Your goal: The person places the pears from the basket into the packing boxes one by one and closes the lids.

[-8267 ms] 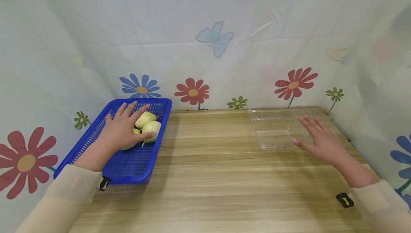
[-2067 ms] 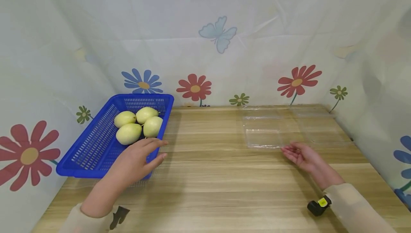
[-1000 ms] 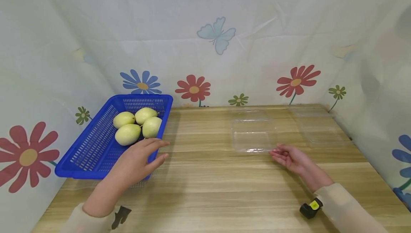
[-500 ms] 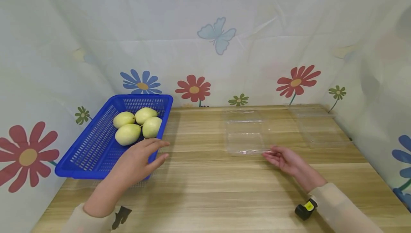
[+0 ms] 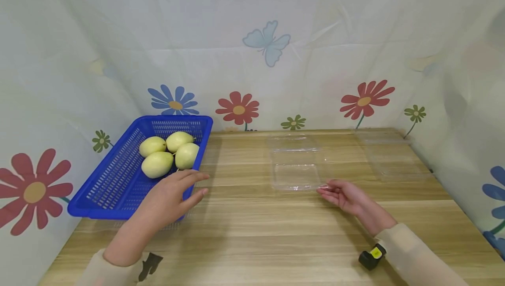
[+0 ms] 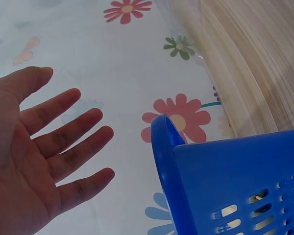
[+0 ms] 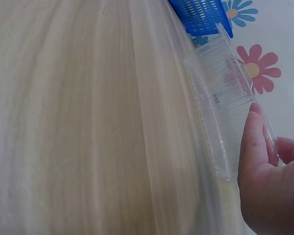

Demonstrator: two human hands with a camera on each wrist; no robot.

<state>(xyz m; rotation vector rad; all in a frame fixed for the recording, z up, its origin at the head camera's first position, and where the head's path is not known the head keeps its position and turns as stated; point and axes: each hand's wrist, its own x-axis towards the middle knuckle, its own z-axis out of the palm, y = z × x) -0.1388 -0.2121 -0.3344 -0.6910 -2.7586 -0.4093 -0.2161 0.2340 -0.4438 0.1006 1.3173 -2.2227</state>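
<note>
My right hand (image 5: 343, 198) pinches the near right corner of a clear plastic container (image 5: 296, 176) on the wooden table. In the right wrist view the thumb and fingers of that right hand (image 7: 267, 171) close on the rim of the see-through container (image 7: 218, 107). My left hand (image 5: 165, 198) hovers over the near right corner of the blue perforated basket (image 5: 204, 143), holding nothing. Its fingers are spread beside the blue basket (image 6: 225, 171) in the left wrist view. Several pale green pears (image 5: 158, 164) lie grouped inside the basket.
Another clear plastic container (image 5: 402, 159) sits at the table's far right. A white cloth with printed flowers (image 5: 238, 110) hangs behind and on both sides of the wooden table (image 5: 252, 238). A black wrist device (image 5: 372, 257) hangs under the right sleeve.
My right hand has pulled one clear container leftward across the table, away from the other one. The left hand moved back from over the pears earlier and has since stayed still.
</note>
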